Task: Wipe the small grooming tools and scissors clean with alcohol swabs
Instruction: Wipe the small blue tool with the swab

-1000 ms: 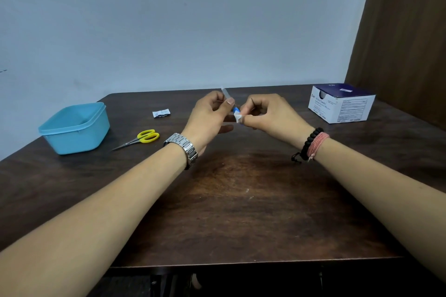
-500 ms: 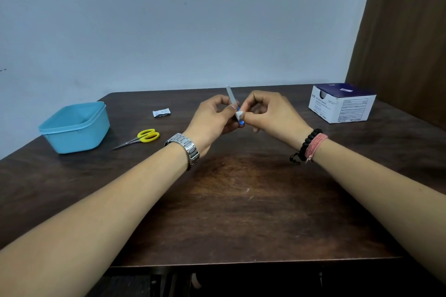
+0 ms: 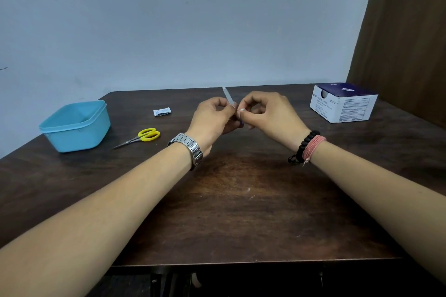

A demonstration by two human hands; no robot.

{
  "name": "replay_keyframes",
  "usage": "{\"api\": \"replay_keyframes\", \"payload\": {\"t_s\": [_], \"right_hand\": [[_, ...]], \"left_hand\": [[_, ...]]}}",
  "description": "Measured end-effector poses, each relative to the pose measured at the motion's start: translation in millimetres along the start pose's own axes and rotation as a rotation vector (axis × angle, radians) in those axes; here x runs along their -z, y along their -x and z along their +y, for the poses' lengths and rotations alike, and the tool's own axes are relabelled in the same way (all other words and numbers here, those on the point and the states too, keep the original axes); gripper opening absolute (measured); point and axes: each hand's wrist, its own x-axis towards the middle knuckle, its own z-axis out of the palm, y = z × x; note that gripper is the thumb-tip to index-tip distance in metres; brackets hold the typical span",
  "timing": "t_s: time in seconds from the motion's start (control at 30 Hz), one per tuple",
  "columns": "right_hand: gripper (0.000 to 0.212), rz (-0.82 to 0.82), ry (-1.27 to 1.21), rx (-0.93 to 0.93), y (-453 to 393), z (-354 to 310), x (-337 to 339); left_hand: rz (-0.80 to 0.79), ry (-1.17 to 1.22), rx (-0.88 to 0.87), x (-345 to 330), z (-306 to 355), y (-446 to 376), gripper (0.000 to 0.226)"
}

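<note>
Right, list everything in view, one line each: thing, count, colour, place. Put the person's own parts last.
table: one, dark brown wood, under everything.
tub: one, light blue, open, far left on the table.
scissors: one pair, yellow handles, flat on the table right of the tub.
swab wrapper: one, white, lying behind the scissors.
swab box: one, white with dark blue top, far right on the table.
grooming tool: one, slim and grey, tip pointing up between the hands.
swab: one, white, against the tool.
watch: one, silver, left wrist.
bracelets: black beads and pink thread, right wrist.
left hand: holds the tool.
right hand: pinches the swab.
</note>
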Motion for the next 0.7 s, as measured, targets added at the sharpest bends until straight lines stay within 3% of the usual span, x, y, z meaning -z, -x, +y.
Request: {"api": "replay_keyframes", "payload": {"t_s": [0.2, 0.37, 0.53, 0.7], "right_hand": [[0.008, 0.052, -0.237, -0.066, -9.4, 5.2, 13.6], [0.012, 0.039, -0.282, -0.044, -11.5, 6.5, 17.3], [0.009, -0.008, -0.189, 0.020, -7.1, 0.7, 17.7], [0.013, 0.052, 0.080, 0.093, -5.0, 0.0, 17.4]], "left_hand": [[0.010, -0.056, -0.038, 1.8, 4.5, 1.5, 0.011], [-0.020, -0.103, -0.106, 2.3, 2.2, 0.8, 0.024], [-0.019, -0.150, -0.129, 4.2, 1.7, 1.5, 0.019], [-0.035, -0.401, -0.267, 1.4, 5.1, 4.9, 0.025]]}}
